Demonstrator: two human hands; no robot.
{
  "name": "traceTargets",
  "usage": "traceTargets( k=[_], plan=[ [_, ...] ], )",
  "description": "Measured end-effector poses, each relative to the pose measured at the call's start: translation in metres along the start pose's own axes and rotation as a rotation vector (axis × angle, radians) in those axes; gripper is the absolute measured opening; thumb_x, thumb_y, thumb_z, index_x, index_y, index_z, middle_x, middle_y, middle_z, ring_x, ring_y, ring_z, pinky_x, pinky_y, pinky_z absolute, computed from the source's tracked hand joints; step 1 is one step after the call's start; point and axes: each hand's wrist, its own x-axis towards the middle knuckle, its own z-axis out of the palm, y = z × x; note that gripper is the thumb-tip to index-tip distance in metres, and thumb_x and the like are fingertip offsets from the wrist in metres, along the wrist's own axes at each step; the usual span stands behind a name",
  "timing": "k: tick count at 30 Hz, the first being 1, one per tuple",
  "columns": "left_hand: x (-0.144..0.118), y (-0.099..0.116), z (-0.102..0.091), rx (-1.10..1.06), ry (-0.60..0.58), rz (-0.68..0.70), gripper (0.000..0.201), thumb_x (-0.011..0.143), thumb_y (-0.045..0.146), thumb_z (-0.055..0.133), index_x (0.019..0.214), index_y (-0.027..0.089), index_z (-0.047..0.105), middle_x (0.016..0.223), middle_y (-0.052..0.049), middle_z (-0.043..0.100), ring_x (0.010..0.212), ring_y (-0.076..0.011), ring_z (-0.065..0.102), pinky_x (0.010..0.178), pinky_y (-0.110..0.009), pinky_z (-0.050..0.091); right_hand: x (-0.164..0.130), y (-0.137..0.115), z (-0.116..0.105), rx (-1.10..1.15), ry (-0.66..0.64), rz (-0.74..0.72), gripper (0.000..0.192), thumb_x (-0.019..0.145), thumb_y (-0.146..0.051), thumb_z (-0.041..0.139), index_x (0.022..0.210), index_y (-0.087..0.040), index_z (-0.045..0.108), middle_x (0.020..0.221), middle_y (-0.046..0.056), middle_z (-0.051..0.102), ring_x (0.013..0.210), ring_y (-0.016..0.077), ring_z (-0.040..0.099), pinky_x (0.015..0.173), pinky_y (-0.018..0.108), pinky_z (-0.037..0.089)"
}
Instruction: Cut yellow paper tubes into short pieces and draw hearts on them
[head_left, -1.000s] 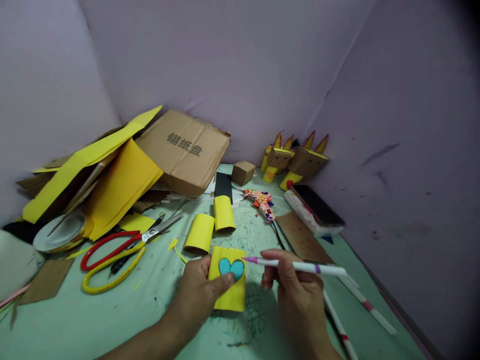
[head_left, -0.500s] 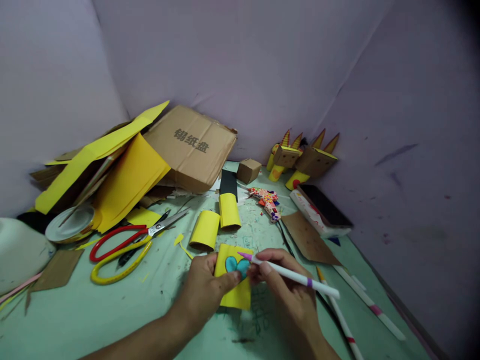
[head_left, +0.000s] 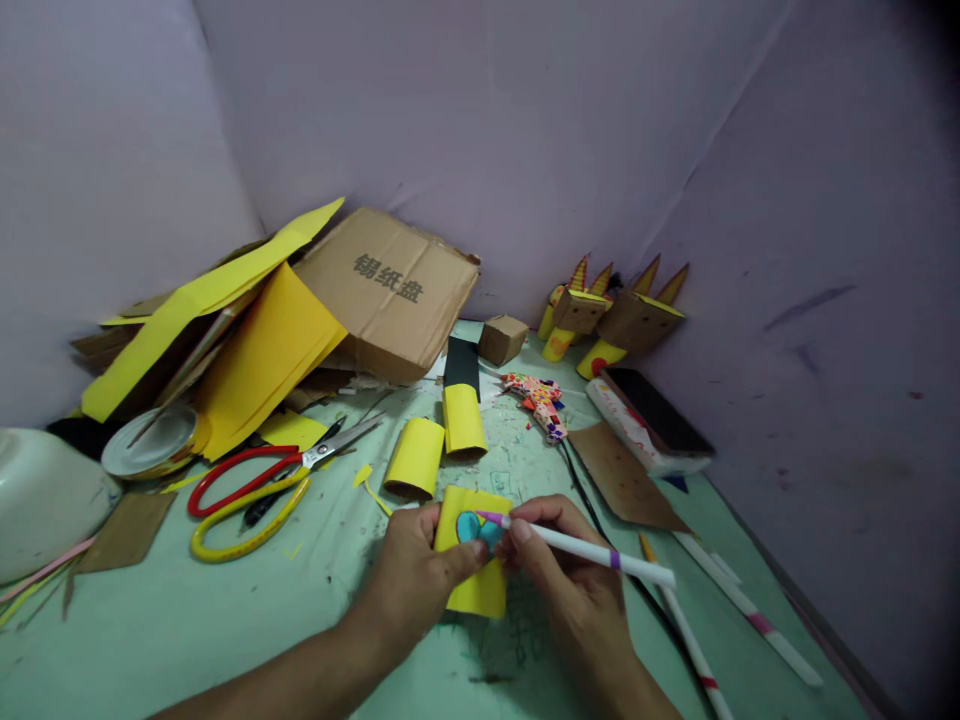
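My left hand pinches the left side of a yellow paper-covered roll, its thumb lying across the front. A blue-green rounded shape with a dark outline is drawn on that face. Between the thumb and fingers of my right hand is a white marker pen with a purple band. Its purple tip is at the drawing; whether it touches the paper I cannot tell. Two more yellow rolls, a nearer one and a farther one, stand just beyond my hands.
Scissors with red and yellow handles lie left. Behind them lean yellow sheets and a cardboard box. A patterned glue gun, a phone and horned cardboard figures are at the back right. Two markers lie right.
The purple tip has shifted slightly down from the top of the drawing to its middle. My left hand keeps its hold on the roll. The whole view has shifted a little.
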Motion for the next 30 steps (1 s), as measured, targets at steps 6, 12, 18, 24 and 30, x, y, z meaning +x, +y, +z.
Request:
traceTargets(
  k=[6, 12, 18, 24, 30],
  plan=[
    [-0.0006, -0.0024, -0.0022, 0.015, -0.008, -0.015, 0.022, 0.056, 0.025, 0.075, 0.071, 0.013, 0.066, 0.060, 0.000, 0.063, 0.055, -0.0128, 0.052, 0.054, -0.024, 0.040, -0.0003, -0.0019, 0.0002, -0.039, -0.003, -0.014, 0.027, 0.080, -0.047, 0.061, 0.076, -0.020, 0.061, 0.063, 0.002, 0.064, 0.057, 0.0159, 0.055, 0.052, 0.025, 0.044],
    [0.0003, -0.0035, -0.0021, -0.008, -0.031, -0.028, 0.019, 0.057, 0.023, 0.074, 0.070, 0.012, 0.065, 0.060, 0.000, 0.062, 0.054, -0.0128, 0.052, 0.054, -0.025, 0.040, -0.0009, -0.0031, -0.0008, -0.076, -0.025, -0.046, 0.024, 0.080, -0.044, 0.061, 0.074, -0.020, 0.062, 0.060, 0.001, 0.063, 0.055, 0.0151, 0.055, 0.050, 0.024, 0.043],
    [-0.0002, -0.0006, -0.0007, 0.014, -0.015, -0.036, 0.019, 0.057, 0.022, 0.075, 0.071, 0.012, 0.067, 0.060, 0.000, 0.063, 0.057, -0.0145, 0.055, 0.056, -0.026, 0.042, -0.0031, -0.0033, -0.0002, -0.110, -0.017, -0.081, 0.022, 0.080, -0.041, 0.061, 0.074, -0.020, 0.064, 0.060, 0.001, 0.062, 0.052, 0.0137, 0.055, 0.048, 0.023, 0.040],
    [-0.0005, -0.0002, -0.0005, 0.024, 0.000, -0.054, 0.024, 0.054, 0.024, 0.078, 0.073, 0.013, 0.068, 0.064, -0.001, 0.065, 0.061, -0.0166, 0.057, 0.058, -0.027, 0.044, -0.0042, -0.0035, 0.0015, -0.173, 0.003, -0.183, 0.016, 0.081, -0.035, 0.061, 0.074, -0.021, 0.065, 0.063, 0.000, 0.065, 0.055, 0.0131, 0.057, 0.050, 0.021, 0.044],
    [-0.0015, 0.0024, 0.0026, 0.003, 0.032, -0.073, 0.033, 0.046, 0.027, 0.083, 0.071, 0.012, 0.068, 0.061, 0.000, 0.064, 0.061, -0.0173, 0.058, 0.058, -0.026, 0.045, -0.0018, -0.0005, -0.0030, -0.279, -0.048, -0.249, 0.014, 0.083, -0.034, 0.059, 0.078, -0.022, 0.066, 0.065, 0.000, 0.068, 0.056, 0.0134, 0.061, 0.051, 0.020, 0.047]
  ],
)
